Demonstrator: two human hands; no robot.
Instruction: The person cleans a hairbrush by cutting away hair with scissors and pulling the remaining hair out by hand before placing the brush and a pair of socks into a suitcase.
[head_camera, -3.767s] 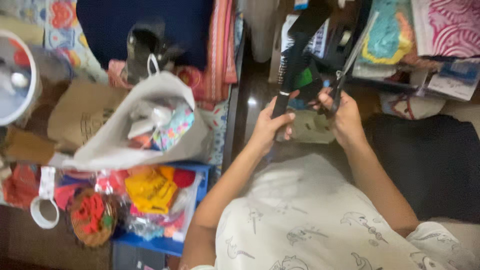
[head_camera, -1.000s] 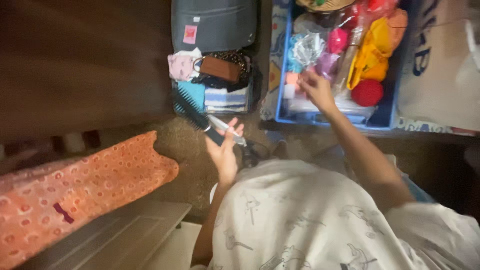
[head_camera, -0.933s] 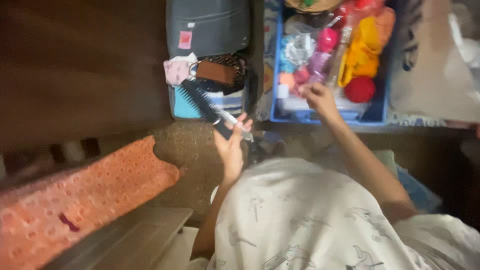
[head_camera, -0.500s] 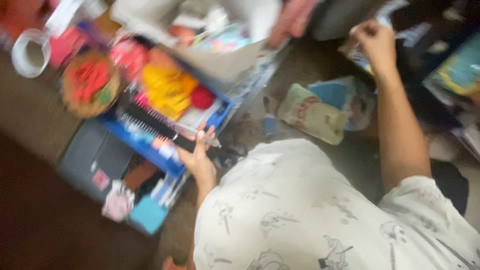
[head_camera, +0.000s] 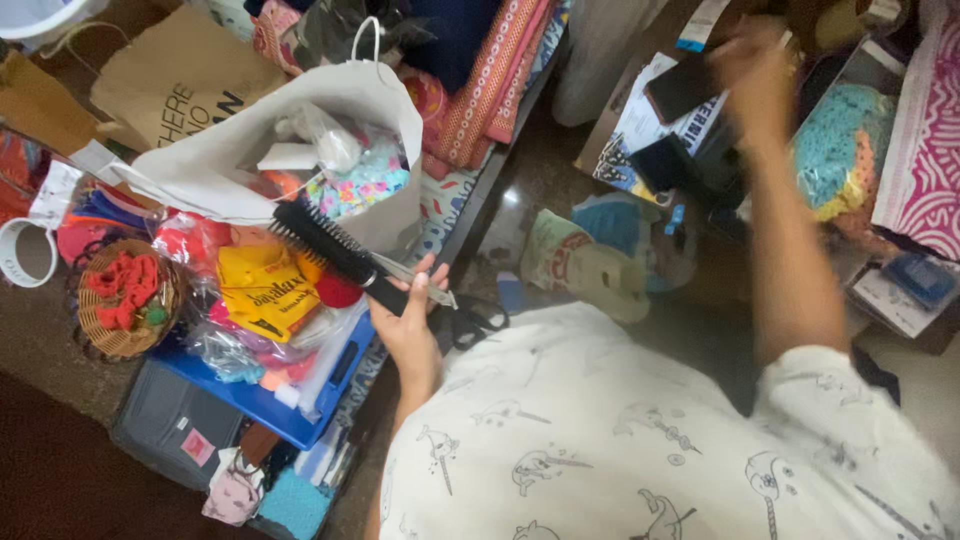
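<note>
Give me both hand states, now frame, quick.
Left hand: closed on the black round hairbrush, with a thin clear piece also in its fingers.
Right hand: motion-blurred over the boxes; cannot be told.

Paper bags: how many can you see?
2. A white paper bag stands full of things just beyond the left hand holding the hairbrush. A brown paper bag lies behind it. More may be hidden.
</note>
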